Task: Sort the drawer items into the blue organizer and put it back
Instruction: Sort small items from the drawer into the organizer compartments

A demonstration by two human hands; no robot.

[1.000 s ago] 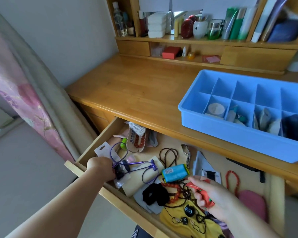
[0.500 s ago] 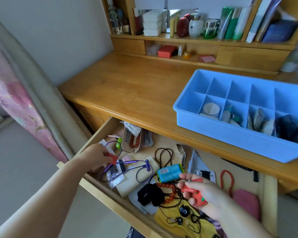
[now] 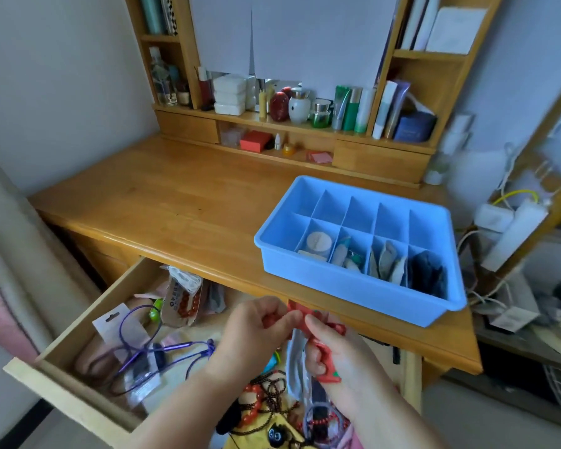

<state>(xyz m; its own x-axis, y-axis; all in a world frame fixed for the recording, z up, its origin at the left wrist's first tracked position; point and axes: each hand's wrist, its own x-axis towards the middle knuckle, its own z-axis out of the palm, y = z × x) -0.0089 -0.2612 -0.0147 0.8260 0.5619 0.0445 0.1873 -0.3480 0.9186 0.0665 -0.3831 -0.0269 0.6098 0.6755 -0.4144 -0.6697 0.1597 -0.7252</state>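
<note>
The blue organizer (image 3: 353, 280) stands on the wooden desk (image 3: 182, 209) at the right, above the open drawer (image 3: 68, 387); several of its front compartments hold small items. Both hands meet over the drawer's middle. My right hand (image 3: 334, 351) grips a red plastic clip (image 3: 324, 358). My left hand (image 3: 256, 325) pinches a small red piece (image 3: 272, 319) against the clip's top. The drawer holds purple earphones (image 3: 162, 351), a packet with a red bead bracelet (image 3: 185, 301), dark bead strings (image 3: 272, 390) and a yellow cloth (image 3: 263, 429).
A shelf unit with bottles, jars and small boxes (image 3: 292, 105) lines the back of the desk. Right of the desk are cables and a white power strip (image 3: 512, 234). A curtain (image 3: 10, 260) hangs at the left beside the drawer.
My left hand has left the drawer's left side with a small red piece and come to the middle, meeting my right hand and its clip. The view has tilted up and right.
</note>
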